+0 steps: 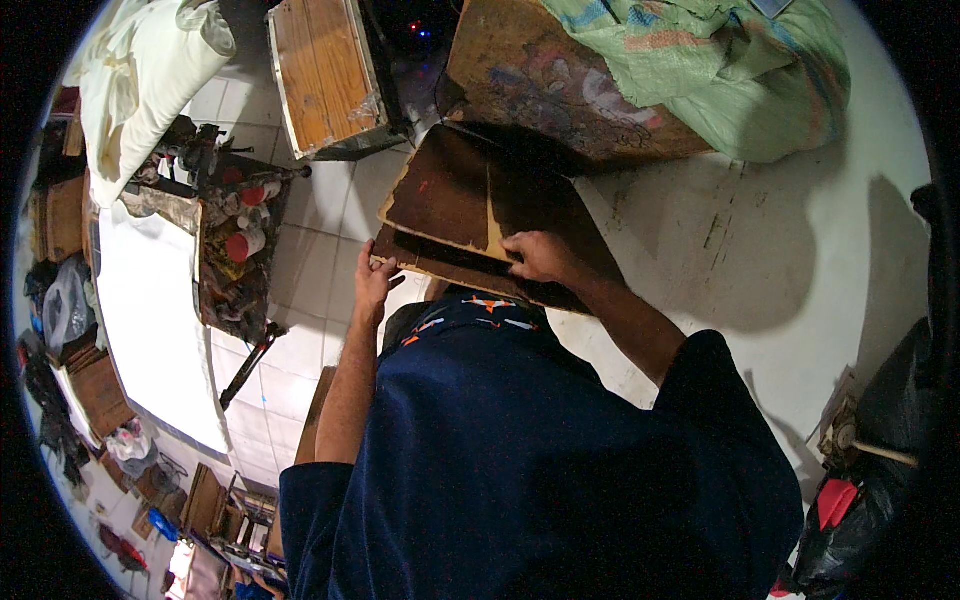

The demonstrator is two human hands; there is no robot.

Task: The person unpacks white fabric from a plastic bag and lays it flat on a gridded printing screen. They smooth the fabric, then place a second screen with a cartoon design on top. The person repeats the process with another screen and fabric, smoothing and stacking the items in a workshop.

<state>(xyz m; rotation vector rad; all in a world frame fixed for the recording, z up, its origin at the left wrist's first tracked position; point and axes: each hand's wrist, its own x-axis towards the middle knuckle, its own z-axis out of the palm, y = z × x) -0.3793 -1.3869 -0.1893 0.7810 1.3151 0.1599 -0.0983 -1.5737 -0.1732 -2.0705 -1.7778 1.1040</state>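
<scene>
In front of me lies a dark brown thin board [570, 230] with pale, chipped edges. Above part of it a second brown sheet [435, 195] is raised, leaving a dark gap along its near edge. A pale yellowish torn strip [492, 215] runs down its right side. My right hand [540, 257] is closed on the near right corner of this raised sheet, thumb and fingers pinching it. At the near left corner of the lower board, my left hand [376, 280] grips the edge, with some fingers spread. The far part of the board falls in shadow.
A wooden box [325, 75] stands beyond, left of a large stained wooden panel [540, 90] under a green woven sack [740, 85]. On the left are a cluttered workbench [235, 260] with red-lidded jars and a bright white panel [160, 310]. Black bags [850, 530] sit at lower right.
</scene>
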